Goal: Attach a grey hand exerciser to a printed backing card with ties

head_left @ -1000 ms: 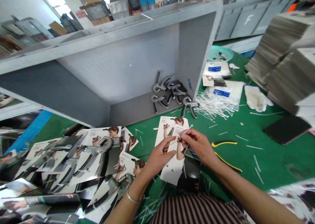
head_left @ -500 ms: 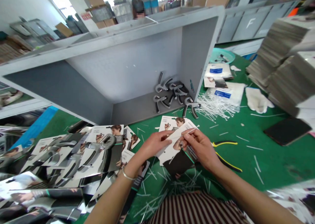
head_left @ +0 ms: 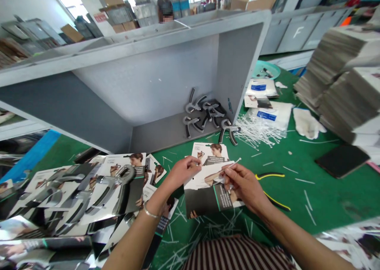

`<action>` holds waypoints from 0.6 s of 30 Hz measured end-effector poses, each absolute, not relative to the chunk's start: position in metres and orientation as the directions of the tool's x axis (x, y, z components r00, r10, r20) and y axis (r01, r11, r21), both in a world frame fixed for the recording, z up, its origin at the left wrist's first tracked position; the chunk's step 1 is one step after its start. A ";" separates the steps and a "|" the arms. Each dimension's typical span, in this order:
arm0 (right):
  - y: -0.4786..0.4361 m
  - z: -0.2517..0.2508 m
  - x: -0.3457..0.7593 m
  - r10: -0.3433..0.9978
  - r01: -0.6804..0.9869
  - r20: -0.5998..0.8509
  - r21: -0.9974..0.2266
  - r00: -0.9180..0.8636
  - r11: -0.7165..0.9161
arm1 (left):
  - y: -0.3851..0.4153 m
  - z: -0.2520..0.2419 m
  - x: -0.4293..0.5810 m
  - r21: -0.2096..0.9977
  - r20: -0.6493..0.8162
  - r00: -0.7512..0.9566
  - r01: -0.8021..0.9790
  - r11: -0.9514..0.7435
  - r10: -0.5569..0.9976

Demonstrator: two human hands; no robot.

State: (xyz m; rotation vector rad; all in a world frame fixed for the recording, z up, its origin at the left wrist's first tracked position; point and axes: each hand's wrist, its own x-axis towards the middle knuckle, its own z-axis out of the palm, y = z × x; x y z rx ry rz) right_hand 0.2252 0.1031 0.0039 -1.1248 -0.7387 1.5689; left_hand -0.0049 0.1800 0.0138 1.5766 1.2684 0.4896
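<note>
A printed backing card (head_left: 197, 199) lies tilted in front of me, dark along its lower part. My right hand (head_left: 243, 185) pinches a thin white cable tie (head_left: 236, 161) at the card's right side; its fingers also touch the card. At the upper left edge of the card is my left hand (head_left: 182, 174), fingers bent and loosely apart, with nothing visible between them. Beneath and behind the card are more backing cards (head_left: 196, 148). Pliers (head_left: 273, 176) with yellow-and-black handles lie just right of my right hand.
A grey crate (head_left: 175, 133) on its side holds several hand grippers (head_left: 192, 123). Cards with hand grippers (head_left: 124, 183) are heaped left. To the right are loose cable ties (head_left: 261, 131), a white glove (head_left: 308, 123), a phone (head_left: 341, 160) and stacked cards (head_left: 335, 60). A person is beyond the crate.
The card has turned flatter, showing more of its printed face. My left hand has shifted left and up, off the card's middle. My right hand still pinches the tie.
</note>
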 end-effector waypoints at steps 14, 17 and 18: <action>0.107 0.002 0.225 0.961 -0.430 -0.276 -0.868 0.002 -0.248 | 0.110 0.014 0.006 0.812 -0.492 0.173 -0.262 0.522 0.853; 0.101 0.000 0.233 0.965 -0.343 -0.261 -0.908 0.020 -0.239 | 0.104 0.015 0.004 0.775 -0.474 0.198 -0.369 0.513 0.858; 0.099 0.000 0.236 0.964 -0.316 -0.265 -0.917 0.030 -0.243 | 0.102 0.013 0.004 0.778 -0.462 0.175 -0.391 0.492 0.869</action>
